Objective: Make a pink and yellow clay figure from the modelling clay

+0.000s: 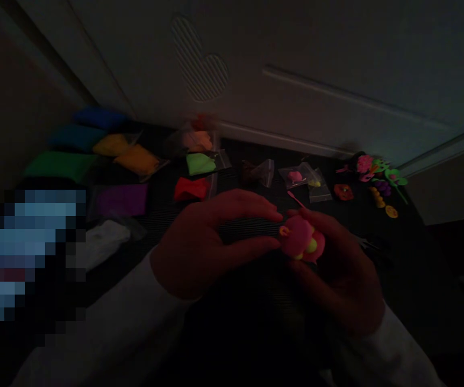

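A small pink modelling clay figure (297, 237) with yellow-green balls and a tiny orange ring on its left side is held over the dark surface. My right hand (347, 269) grips it from the right, with the thumb below and fingers above. From the left comes my left hand (209, 236), its thumb and fingers curved and spread with a gap between them. Its fingertips are at the figure's left edge; whether they touch it, I cannot tell. Just beyond the figure lies a thin pink stick tool (295, 199).
Bags of coloured clay line the back and left, among them a red one (191, 189), a light green one (200, 163) and a purple one (122, 199). Finished-looking clay flowers (377, 171) lie back right, near scissors (364, 243). A pale panel (316, 102) rises behind. The light is dim.
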A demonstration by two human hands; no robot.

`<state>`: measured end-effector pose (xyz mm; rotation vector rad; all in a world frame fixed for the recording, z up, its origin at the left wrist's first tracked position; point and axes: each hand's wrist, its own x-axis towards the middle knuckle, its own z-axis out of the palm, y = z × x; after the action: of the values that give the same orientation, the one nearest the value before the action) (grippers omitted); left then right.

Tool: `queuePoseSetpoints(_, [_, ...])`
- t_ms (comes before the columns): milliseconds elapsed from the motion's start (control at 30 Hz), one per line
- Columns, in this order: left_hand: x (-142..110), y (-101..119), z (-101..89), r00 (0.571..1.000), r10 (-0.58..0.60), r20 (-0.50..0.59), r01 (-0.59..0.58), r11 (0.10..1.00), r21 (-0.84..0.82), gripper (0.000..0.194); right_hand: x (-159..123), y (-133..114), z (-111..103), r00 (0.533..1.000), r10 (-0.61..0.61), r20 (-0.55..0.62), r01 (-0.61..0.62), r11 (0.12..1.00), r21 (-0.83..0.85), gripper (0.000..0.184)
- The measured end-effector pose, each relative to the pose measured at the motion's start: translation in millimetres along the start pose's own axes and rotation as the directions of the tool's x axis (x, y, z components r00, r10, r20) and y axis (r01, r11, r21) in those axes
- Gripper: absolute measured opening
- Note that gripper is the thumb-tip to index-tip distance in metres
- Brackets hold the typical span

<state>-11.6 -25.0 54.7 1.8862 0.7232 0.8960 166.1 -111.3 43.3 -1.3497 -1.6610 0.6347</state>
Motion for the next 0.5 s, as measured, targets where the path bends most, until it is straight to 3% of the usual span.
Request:
queuePoseSetpoints(233, [-0.8, 3.5, 5.0, 0.994, 0.108, -0.033, -0.099, 0.975, 0.197, 0.019, -0.1, -3.6, -2.1, 0.999, -0.008, 0.036, 0.009, 1.0, -0.028, 0.062])
queuePoseSetpoints(500, [-1.1, 7.5, 4.8, 0.99, 0.142, -0.016, -0.132, 0.951, 0.28, 0.012, -0.7, -4.2, -2.2, 0.999, 0.009, 0.034, -0.009, 1.0, -0.017, 0.062])
